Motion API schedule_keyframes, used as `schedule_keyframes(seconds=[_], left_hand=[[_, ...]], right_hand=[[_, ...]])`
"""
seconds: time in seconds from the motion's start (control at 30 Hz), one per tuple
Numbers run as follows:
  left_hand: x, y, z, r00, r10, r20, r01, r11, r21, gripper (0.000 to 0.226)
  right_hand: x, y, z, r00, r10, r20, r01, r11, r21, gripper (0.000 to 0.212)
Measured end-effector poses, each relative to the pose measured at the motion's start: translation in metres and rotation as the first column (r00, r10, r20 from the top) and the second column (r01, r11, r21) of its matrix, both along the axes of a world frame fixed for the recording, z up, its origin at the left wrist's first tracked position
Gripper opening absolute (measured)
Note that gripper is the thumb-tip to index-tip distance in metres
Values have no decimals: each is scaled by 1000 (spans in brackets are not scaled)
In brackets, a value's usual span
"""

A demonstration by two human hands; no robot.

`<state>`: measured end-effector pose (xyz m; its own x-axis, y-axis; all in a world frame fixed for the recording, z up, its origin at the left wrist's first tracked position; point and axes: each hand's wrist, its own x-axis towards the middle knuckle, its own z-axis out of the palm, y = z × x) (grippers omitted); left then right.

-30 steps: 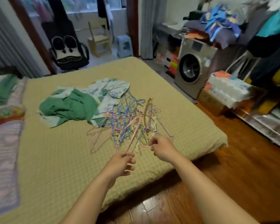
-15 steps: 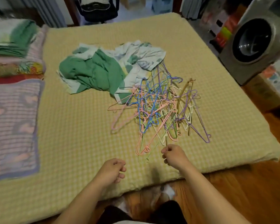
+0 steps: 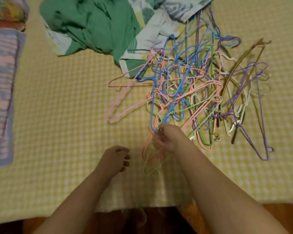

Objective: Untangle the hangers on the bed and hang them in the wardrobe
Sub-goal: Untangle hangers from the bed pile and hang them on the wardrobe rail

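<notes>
The tangle of wire hangers (image 3: 193,92) lies on the yellow checked bed cover (image 3: 66,115), its far edge overlapping the crumpled green and white bedding (image 3: 98,26). Your right hand (image 3: 167,138) is at the near edge of the heap, fingers curled around wires where a blue hanger (image 3: 159,81) loops down over pink ones; exactly which strand you hold can't be made out. Your left hand (image 3: 115,157) hovers just beside it, loosely curled and holding nothing. Bring that free hand in to pin the heap while you draw one hanger out hook-first, slowly, or its neighbours will probably come with it. One heap; the hangers cross too densely to count, though blue, pink, green, purple, white and gold all show. One folded striped blanket (image 3: 2,98) lies at the left.
</notes>
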<state>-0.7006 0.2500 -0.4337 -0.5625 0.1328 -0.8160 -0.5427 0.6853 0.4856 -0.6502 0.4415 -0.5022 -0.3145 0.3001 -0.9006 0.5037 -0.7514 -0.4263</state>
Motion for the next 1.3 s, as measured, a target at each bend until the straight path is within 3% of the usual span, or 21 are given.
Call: schedule_keyframes(seconds=[0.1,0.17,0.23,0.3,0.53,0.63,0.73,0.87,1.0,1.1,1.17,1.27,1.3], left_hand=[[-7,15,-22,1000,-15,24,14,999,40,18],[-2,17,-27,999,-23,35,21,998,58,17],[6,13,-27,998,-28,50,25,998,59,17],[14,4,-26,996,-25,84,21,999,47,17],[16,-2,-8,994,-11,108,3,997,76,20],[13,15,10,993,-12,117,-13,977,214,22],[10,34,31,992,-5,123,-51,894,445,22],[-5,52,55,989,62,134,-134,758,639,27],[-35,32,59,988,109,112,-155,756,636,31],[-59,-12,60,968,244,63,-234,774,588,33],[-69,-48,57,960,279,-25,-220,804,552,34],[-75,-95,46,938,340,-71,-267,837,477,33],[-75,-106,43,933,351,-76,-279,844,458,34]], right_hand=[[-15,-9,-13,990,-110,-86,111,994,8,16],[-12,-13,-1,989,-100,-105,122,966,230,21],[2,-13,20,995,-76,-64,98,867,488,24],[19,-15,44,988,-105,-113,152,795,587,28],[57,-19,78,929,-193,-315,325,831,451,28],[59,-19,87,874,-250,-416,402,853,333,30],[47,-28,93,829,-270,-490,415,884,216,33],[17,-64,102,863,-119,-490,213,967,140,42],[-7,-106,109,843,108,-526,-106,994,34,48],[-20,-113,84,865,334,-374,-327,941,86,38],[-34,-109,54,929,313,-198,-298,949,100,24],[-64,-94,8,950,309,-48,-293,934,205,5],[-74,-89,-3,961,274,-39,-263,948,179,14]])
